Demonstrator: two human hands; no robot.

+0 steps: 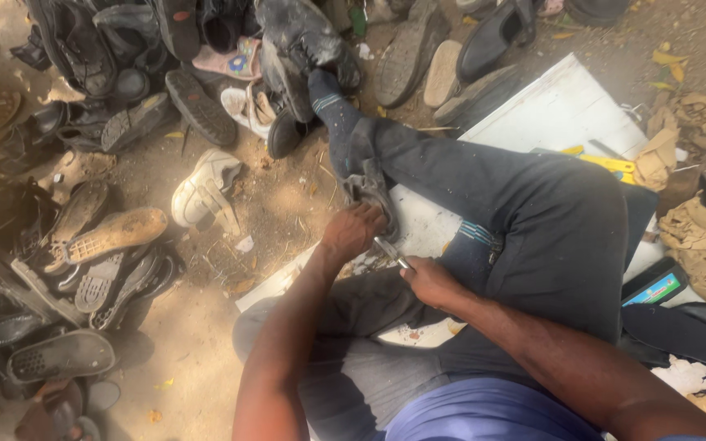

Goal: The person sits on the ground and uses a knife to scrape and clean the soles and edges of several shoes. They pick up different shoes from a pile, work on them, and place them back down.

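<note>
Seated person, legs crossed over a white board [561, 106] laid on the dirt ground: the left hand [353, 231] is closed over a small item at the trouser cuff [367, 181] by the ankle (the item itself is hidden under the fingers), while the right hand [431, 282] is clenched round a slim metal tool [392, 253] whose tip points up toward the left hand, the two hands close together above the lap. A white sneaker [204, 189] lies near on the left among a heap of worn shoes and loose soles [112, 233]; a yellow tool [610, 163] lies on the board to the right, crumpled paper [700, 237] beside it
</note>
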